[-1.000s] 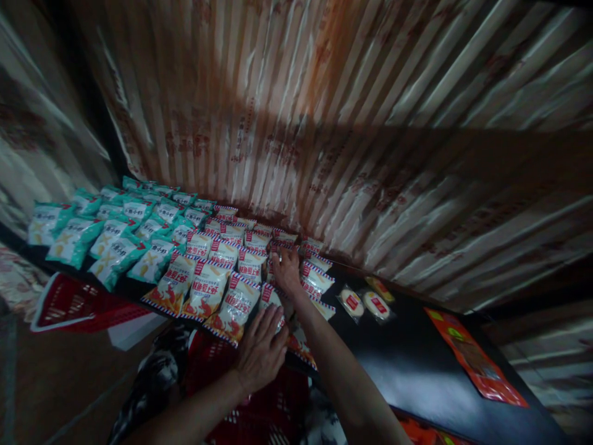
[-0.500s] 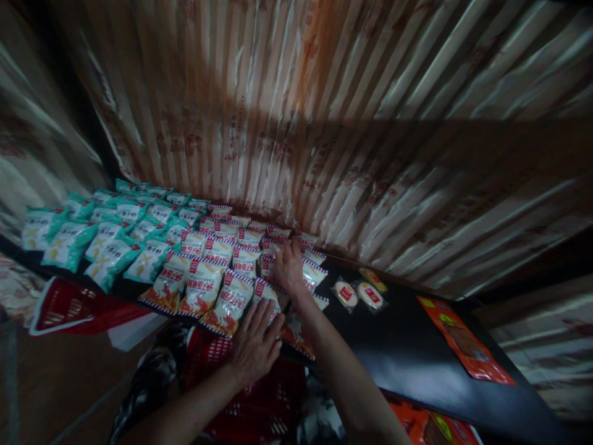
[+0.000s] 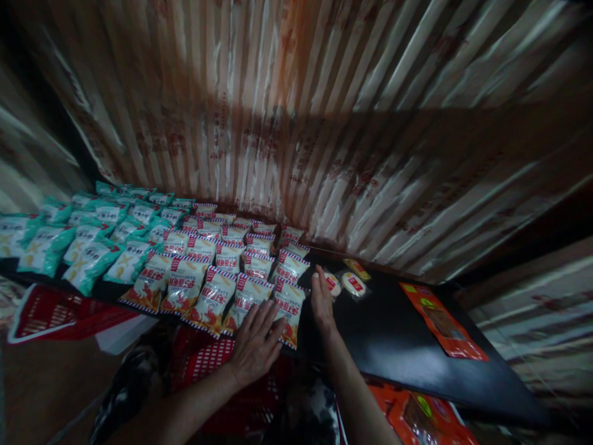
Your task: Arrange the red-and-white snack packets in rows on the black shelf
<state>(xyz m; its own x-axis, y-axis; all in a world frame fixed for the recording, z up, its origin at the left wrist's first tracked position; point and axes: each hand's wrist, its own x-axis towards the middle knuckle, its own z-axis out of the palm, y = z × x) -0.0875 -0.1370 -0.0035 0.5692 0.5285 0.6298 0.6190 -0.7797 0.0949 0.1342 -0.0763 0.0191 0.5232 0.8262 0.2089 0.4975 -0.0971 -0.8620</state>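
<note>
Rows of red-and-white snack packets lie overlapping on a black shelf. My left hand lies flat with fingers spread on the front packets near the shelf's front edge. My right hand rests edge-on, fingers straight, against the right side of the front right packet. Neither hand holds anything. Just right of my right hand lie small round snacks in clear wrappers.
Teal snack packets fill the shelf's left part. A flat orange packet lies at the right. A red basket stands below left, another red basket under my arms. More orange packets lie below right. Striped corrugated wall behind.
My right hand has drawn back from the rear packets to the right side of the front row. The front packets now lie squared in a neat row. My view has shifted right.
</note>
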